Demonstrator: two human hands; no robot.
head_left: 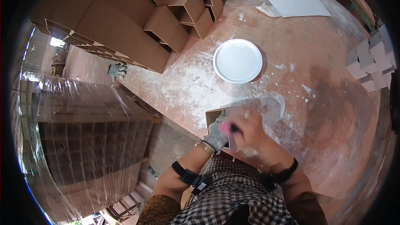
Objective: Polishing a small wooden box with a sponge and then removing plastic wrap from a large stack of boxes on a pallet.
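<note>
Close to my body, my left hand (216, 135), in a grey knit glove, grips a small open-ended brown board box (213, 118); some of its fingertips are hidden. My bare right hand (248, 127) is smeared by motion and closed around a small tool with pink (225, 128) and black parts, whose kind I cannot make out. It works right beside the gloved hand, over the box's pale side. Beyond both hands stands a round white tub (238, 61) full of white liquid.
Stacked brown board boxes (121, 16) rise at far left. A film-wrapped stack of boxes (91, 141) stands at left, and a loose grey glove (117, 71) lies at the work surface's edge. White boxes (371, 58) are piled at right; a white sheet (298, 3) lies at the back.
</note>
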